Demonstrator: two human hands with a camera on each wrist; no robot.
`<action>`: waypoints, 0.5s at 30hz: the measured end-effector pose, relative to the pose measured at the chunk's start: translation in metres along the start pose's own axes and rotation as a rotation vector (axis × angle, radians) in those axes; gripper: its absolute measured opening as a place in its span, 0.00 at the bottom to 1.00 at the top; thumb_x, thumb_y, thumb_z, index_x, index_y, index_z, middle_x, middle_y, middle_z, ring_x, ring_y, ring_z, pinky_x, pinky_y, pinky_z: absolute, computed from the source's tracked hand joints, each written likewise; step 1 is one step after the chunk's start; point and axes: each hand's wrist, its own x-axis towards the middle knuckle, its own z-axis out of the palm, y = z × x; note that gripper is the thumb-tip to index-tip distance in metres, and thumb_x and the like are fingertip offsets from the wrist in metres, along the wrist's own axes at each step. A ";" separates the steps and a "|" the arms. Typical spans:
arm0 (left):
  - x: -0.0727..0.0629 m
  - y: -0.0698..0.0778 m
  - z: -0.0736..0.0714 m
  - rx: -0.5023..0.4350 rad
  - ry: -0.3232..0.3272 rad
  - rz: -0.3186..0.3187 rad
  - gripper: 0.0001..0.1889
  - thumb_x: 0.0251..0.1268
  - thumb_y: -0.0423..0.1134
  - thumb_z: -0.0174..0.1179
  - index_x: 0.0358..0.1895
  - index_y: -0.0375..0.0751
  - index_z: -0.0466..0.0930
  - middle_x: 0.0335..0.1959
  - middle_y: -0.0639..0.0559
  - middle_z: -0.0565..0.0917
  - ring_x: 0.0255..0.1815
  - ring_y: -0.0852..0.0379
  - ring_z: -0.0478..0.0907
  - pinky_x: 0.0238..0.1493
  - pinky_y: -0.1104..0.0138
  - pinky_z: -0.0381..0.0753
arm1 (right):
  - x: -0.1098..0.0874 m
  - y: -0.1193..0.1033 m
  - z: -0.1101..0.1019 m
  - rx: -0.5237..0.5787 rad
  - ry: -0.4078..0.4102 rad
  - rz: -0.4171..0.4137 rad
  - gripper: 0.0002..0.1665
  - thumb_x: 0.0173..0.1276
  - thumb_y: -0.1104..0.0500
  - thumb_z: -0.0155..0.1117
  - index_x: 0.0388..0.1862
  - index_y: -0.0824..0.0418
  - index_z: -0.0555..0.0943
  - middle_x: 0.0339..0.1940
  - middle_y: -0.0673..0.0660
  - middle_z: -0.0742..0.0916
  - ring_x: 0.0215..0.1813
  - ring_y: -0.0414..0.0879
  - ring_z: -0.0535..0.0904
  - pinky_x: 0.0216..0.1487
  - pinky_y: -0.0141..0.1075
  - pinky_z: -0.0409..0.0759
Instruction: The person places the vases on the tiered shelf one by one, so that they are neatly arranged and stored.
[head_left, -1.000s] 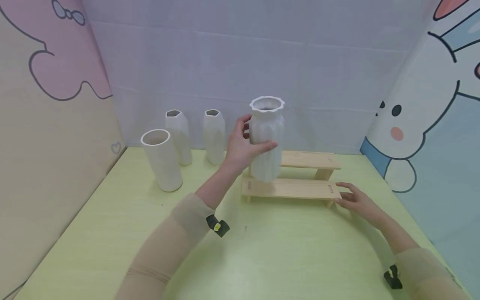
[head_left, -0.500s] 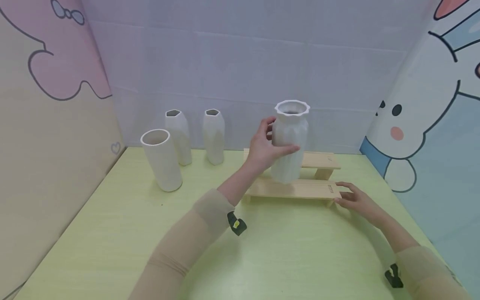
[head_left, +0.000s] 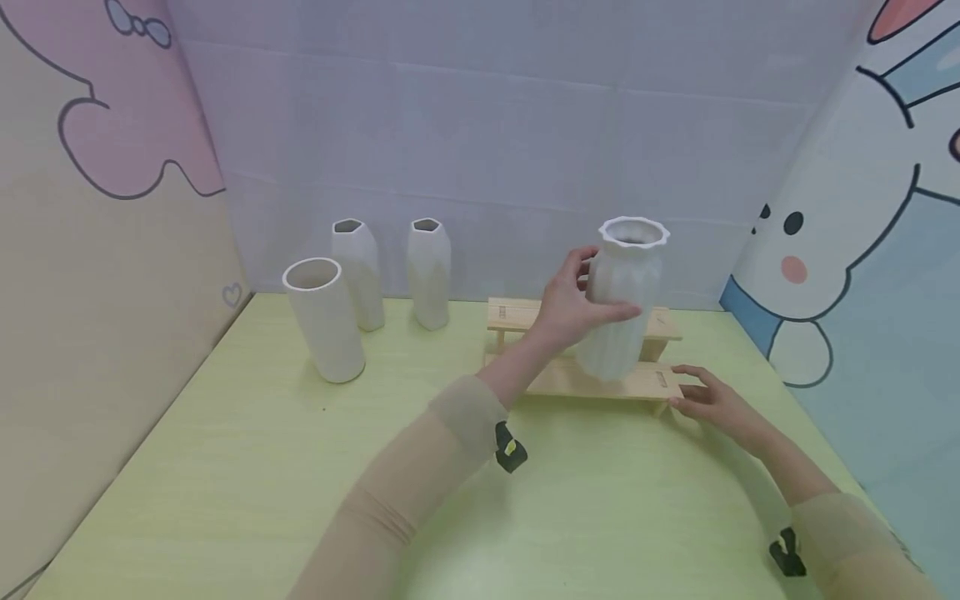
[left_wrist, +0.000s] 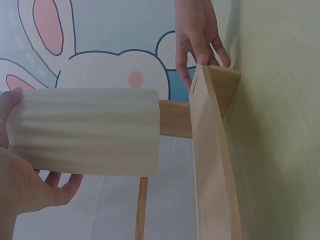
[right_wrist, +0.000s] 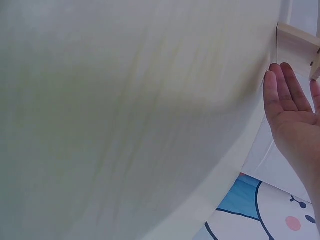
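My left hand [head_left: 573,308] grips a white ribbed vase [head_left: 626,287] with a scalloped rim, thumb across its front and fingers behind. The vase is upright over the lower step of a two-tier wooden stand [head_left: 555,379]. In the left wrist view, a gap shows between the vase's [left_wrist: 90,132] base and the step's board [left_wrist: 212,150]. My right hand [head_left: 720,408] holds the right end of the lower step, thumb at the front corner and a finger at the back corner. In the right wrist view this hand [right_wrist: 295,110] reaches the stand's end at the right edge.
A white cylindrical vase [head_left: 326,325] stands on the table [head_left: 247,467] at the left. Two faceted white vases stand behind it, one farther left [head_left: 360,275] and one nearer the middle [head_left: 430,275]. Cloth walls [head_left: 465,133] enclose the table's back and sides.
My left hand has carried the ribbed vase to the right along the stand and slightly lower, toward the right end. My right hand stays at the stand's end.
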 end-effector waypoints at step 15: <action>0.002 -0.024 0.038 -0.020 -0.043 -0.017 0.48 0.34 0.43 0.80 0.66 0.60 0.64 0.58 0.58 0.76 0.52 0.60 0.75 0.44 0.65 0.79 | -0.001 0.003 0.001 0.013 -0.003 -0.002 0.39 0.71 0.50 0.55 0.73 0.60 0.51 0.65 0.76 0.68 0.67 0.67 0.64 0.54 0.38 0.76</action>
